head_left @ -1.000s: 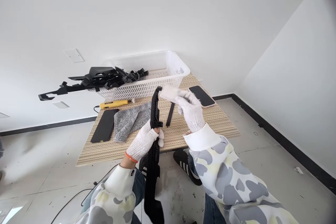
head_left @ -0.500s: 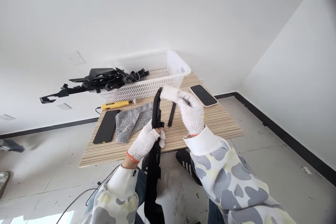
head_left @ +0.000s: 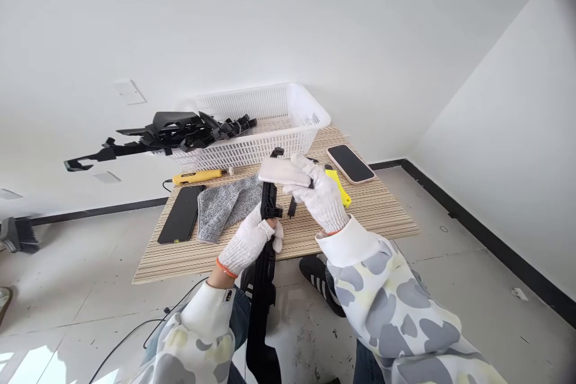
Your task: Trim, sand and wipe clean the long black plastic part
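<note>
My left hand [head_left: 252, 240], in a white knit glove with an orange cuff edge, is closed round a long black plastic trim part [head_left: 261, 312]. The part stands roughly lengthwise, its far end over the table and its near end down between my knees. My right hand [head_left: 321, 195], gloved the same way, grips a pale, flat block with rounded corners [head_left: 283, 172]. This block crosses over the upper part of the trim and hides some of it; whether they touch I cannot tell. Beside my right hand lie a yellow-handled tool [head_left: 339, 187] and a short black strip [head_left: 292, 207], partly covered.
A white plastic basket [head_left: 252, 153] at the back of the striped table [head_left: 382, 222] holds several black parts [head_left: 180, 132] jutting out left. A yellow corded tool [head_left: 198, 177], a grey cloth [head_left: 227, 207], a black phone [head_left: 182, 214] and a pink-edged phone [head_left: 351, 163] lie around.
My right hand has turned the pale block, bringing it lower and left across the trim part. The yellow-handled tool shows more now. My left hand keeps its hold in the same place.
</note>
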`<action>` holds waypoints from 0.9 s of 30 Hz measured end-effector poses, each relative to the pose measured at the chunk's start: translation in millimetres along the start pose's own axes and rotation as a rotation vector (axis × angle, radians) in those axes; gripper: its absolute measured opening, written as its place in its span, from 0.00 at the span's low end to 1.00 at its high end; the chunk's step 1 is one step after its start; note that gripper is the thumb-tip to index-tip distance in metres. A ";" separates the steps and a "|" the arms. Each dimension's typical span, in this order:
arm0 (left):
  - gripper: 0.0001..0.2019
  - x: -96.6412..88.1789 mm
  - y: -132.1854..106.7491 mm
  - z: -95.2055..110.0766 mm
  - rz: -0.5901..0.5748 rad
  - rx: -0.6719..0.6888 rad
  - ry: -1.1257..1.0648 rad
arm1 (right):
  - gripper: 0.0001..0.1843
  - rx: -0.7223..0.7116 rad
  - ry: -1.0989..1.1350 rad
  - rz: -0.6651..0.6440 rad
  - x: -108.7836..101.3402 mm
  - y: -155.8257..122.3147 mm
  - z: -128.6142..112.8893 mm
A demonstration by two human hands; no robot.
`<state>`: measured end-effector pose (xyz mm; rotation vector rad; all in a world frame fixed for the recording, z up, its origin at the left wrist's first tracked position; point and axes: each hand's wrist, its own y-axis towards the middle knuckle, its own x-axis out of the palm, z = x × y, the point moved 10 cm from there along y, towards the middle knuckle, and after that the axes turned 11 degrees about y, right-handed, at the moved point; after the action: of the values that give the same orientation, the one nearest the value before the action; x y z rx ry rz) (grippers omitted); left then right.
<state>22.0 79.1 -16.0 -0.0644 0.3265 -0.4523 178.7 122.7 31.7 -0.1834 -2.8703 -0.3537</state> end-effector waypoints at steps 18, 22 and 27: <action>0.09 -0.5 2.3 3.0 0.018 0.026 0.109 | 0.16 0.289 0.089 0.147 -12.1 -3.9 29.6; 0.09 0.5 1.1 -0.1 0.000 -0.003 0.165 | 0.17 0.432 0.076 -0.037 6.2 -5.6 46.7; 0.08 0.9 1.7 2.9 0.011 0.026 0.086 | 0.16 0.333 0.100 0.153 -11.8 -2.6 35.2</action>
<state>24.4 80.2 -13.7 -0.0183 0.4054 -0.4494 181.8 128.0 -5.0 -0.3100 -2.7424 0.1402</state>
